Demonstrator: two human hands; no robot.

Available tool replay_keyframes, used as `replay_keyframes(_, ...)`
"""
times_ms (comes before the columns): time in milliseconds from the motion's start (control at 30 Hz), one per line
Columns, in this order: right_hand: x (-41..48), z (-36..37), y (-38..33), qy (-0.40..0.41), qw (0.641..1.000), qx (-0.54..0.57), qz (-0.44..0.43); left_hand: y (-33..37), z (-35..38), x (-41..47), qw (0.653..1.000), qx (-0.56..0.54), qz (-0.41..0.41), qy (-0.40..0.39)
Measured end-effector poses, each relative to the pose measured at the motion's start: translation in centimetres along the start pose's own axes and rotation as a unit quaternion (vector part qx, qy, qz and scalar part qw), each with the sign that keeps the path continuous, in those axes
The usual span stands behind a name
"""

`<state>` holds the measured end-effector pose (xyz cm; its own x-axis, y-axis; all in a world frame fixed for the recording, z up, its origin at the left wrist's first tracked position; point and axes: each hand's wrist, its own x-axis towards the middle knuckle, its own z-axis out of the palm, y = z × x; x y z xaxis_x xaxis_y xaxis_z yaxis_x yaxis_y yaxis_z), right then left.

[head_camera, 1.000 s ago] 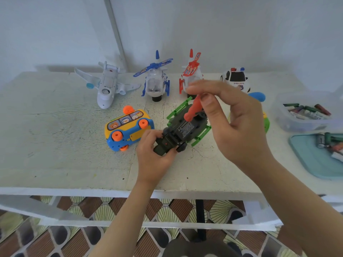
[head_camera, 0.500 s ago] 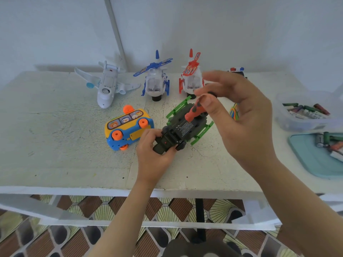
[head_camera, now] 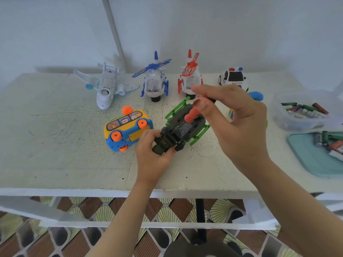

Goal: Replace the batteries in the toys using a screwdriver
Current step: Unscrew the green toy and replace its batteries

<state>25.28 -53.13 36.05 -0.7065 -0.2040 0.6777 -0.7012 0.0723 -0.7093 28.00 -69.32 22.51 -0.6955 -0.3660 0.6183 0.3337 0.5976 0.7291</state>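
While right hand (head_camera: pixel 239 123) fingers (head_camera: pixel 206 108) pinch the screwdriver (head_camera: pixel 191 115) against the upturned toy (head_camera: pixel 182 129), the left hand (head_camera: pixel 154 156) grips the toy's near end on the cracked white desk (head_camera: pixel 55 145); pale wall (head_camera: pixel 241 34) behind, patterned tiles (head_camera: pixel 74 238) below.

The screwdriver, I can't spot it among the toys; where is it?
Head view, centre: the right hand pinches the screwdriver, tip down on the upturned green toy, which the left hand holds, just right of the yellow bus.
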Motion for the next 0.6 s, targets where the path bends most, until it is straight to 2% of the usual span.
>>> replay_keyframes(167,0.14,-0.3,0.23,-0.009,1.0,0.01,0.027,0.01,0.0,-0.01,1.0,0.005,0.007,0.0)
replay_keyframes(300,-0.16,-0.4,0.24,-0.003,0.999,-0.035,0.018,0.05,0.05,0.0,1.0,0.004,0.008,0.001)
replay_keyframes(433,-0.13,-0.28,-0.17,0.03,0.999,-0.036,0.015,0.04,0.06,-0.06,1.0,0.003,0.012,0.005)
replay_keyframes(600,0.39,-0.35,-0.11,0.029,0.998,-0.052,0.009,-0.04,0.03,-0.04,1.0,0.003,0.014,0.0)
